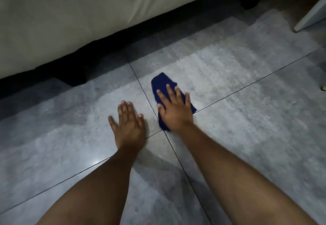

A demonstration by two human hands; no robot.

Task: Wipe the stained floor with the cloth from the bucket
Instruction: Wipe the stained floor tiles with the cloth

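A dark blue cloth (161, 83) lies flat on the grey tiled floor (238, 118), close to where the tile seams cross. My right hand (174, 109) presses down on the cloth with its fingers spread, covering its near half. My left hand (128, 124) rests palm down on the bare tile just to the left of the cloth, fingers together, holding nothing. No bucket is in view. The floor shows a lighter, shiny patch around the hands; I cannot pick out a distinct stain.
A cream-covered bed or sofa (79, 16) runs along the top left, with a dark gap (70, 71) beneath it. At the upper right stands a pale furniture leg (307, 20). A small pale object (323, 88) sits at the right edge.
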